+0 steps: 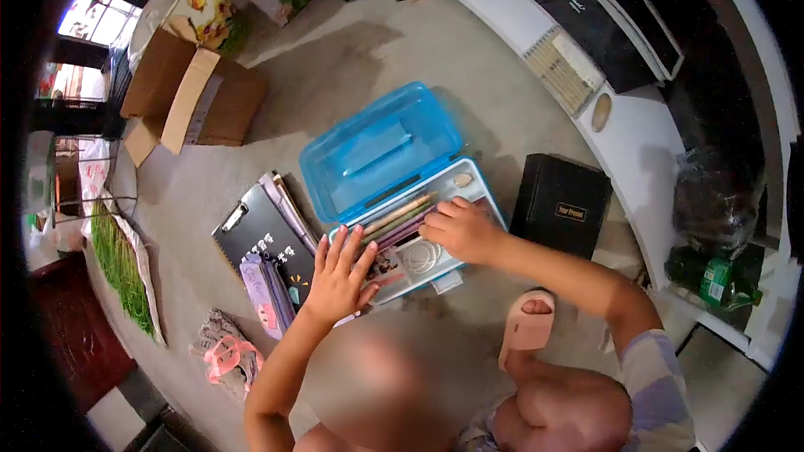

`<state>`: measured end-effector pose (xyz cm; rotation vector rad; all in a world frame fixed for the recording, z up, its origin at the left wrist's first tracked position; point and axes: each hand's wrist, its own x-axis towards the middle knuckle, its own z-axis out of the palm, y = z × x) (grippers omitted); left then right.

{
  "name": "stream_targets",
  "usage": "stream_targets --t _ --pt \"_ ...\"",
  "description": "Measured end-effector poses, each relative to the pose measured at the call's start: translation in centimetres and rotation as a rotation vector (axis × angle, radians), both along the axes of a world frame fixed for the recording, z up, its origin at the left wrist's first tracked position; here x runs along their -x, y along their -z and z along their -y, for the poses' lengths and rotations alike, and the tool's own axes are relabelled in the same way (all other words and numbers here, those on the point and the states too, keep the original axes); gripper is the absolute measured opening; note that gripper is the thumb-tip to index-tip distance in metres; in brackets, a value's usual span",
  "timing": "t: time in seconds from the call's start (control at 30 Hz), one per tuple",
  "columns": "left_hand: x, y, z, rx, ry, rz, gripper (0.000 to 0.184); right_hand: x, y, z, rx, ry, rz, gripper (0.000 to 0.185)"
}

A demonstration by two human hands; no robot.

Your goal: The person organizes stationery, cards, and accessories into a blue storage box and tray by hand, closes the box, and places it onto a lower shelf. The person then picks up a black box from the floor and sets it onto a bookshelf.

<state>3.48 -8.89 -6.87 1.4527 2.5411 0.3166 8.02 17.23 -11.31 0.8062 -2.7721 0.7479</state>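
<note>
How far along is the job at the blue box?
Done, it seems: the box is open, with pencils in its tray. In hand: the right hand reaches into the tray; the left hand spreads at its edge. Left, probably: shutting the lid. Whether the clipboard outside belongs inside, I cannot tell.

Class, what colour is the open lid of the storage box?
The lid is translucent blue, seen best in the head view.
</note>
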Motion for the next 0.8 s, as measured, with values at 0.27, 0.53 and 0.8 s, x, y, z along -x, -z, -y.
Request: stream_targets --t 0.27,0.53,0.8 --pt "0.4 2.4 0.4 0.13 -0.06 0.037 0.071 -0.2 0.4 -0.1 0.026 0.016 -0.008 0.018" --pt "0.4 3.0 0.4 0.066 -0.072 0.068 0.067 -0.2 0.0 -0.3 0.056 0.193 -0.052 0.019" --pt "0.1 3.5 0.6 -0.055 -0.129 0.158 0.069 2.4 -1.0 -4.1 -0.469 0.487 0.182 0.007"
